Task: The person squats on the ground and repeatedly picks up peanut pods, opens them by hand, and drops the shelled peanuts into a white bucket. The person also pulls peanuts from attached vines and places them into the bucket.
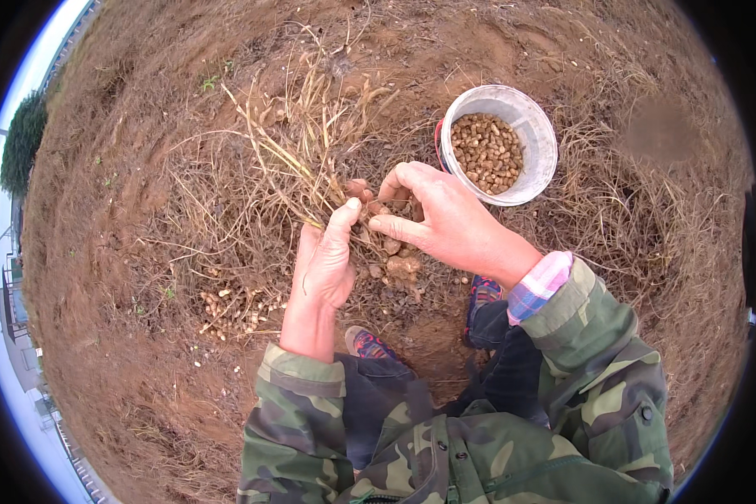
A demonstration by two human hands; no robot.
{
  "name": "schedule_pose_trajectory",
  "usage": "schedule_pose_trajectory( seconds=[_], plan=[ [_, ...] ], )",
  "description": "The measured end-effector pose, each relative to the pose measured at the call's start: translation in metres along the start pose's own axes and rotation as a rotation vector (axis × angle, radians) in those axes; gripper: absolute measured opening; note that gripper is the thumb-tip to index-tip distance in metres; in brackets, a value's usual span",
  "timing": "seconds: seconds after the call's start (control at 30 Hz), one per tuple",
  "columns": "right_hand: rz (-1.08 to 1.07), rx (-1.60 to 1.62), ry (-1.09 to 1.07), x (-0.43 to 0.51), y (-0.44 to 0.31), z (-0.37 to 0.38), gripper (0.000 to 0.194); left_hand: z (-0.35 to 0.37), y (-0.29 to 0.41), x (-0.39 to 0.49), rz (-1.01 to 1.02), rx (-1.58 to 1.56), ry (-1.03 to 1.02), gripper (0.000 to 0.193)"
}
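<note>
My left hand (pixel 327 258) grips a bundle of dry peanut plants (pixel 290 160) near its root end, thumb on top, with the stalks fanning away up and to the left. My right hand (pixel 444 217) is curled over the soil-covered peanut pods (pixel 387 217) at the roots, thumb and fingers around them. Exactly which pods it touches is partly hidden by the fingers. Just beyond the right hand stands a white plastic bucket (pixel 537 135). Loose unshelled peanuts (pixel 488 151) cover its bottom.
A small heap of peanuts (pixel 236 312) lies on the ground left of my left forearm. Dirt clods (pixel 404 268) sit below the hands. Dry vines (pixel 611 183) spread right of the bucket. My patterned shoes (pixel 372 343) are close to the work. Buildings (pixel 22 327) edge the field at far left.
</note>
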State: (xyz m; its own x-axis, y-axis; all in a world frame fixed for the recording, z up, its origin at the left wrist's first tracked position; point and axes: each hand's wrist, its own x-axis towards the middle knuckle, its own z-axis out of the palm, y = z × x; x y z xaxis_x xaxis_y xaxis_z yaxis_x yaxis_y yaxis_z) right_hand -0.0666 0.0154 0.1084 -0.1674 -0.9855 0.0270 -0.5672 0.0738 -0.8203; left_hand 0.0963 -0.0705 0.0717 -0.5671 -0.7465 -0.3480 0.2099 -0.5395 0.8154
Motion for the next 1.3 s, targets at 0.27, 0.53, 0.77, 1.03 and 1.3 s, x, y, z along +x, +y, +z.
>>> schedule_pose_trajectory(
  seconds=[0.27,0.53,0.77,1.03,1.3],
  plan=[
    [0.284,0.65,-0.153,0.006,0.017,0.017,0.045,0.006,0.011,-0.005,-0.058,-0.057,0.011,0.032],
    [0.391,0.829,-0.331,0.009,0.011,-0.009,0.027,0.003,0.018,-0.011,-0.098,0.024,-0.067,0.034],
    [0.221,0.432,-0.125,0.018,0.031,-0.016,0.023,0.001,0.016,-0.01,-0.135,-0.054,-0.137,0.028],
    [0.182,-0.688,0.61,0.017,0.101,-0.061,0.035,-0.012,0.019,-0.004,-0.101,-0.154,-0.03,0.026],
    [-0.185,-0.015,0.17,0.0,-0.015,0.002,0.025,-0.002,0.013,-0.004,-0.1,-0.099,0.003,0.026]
  ],
)
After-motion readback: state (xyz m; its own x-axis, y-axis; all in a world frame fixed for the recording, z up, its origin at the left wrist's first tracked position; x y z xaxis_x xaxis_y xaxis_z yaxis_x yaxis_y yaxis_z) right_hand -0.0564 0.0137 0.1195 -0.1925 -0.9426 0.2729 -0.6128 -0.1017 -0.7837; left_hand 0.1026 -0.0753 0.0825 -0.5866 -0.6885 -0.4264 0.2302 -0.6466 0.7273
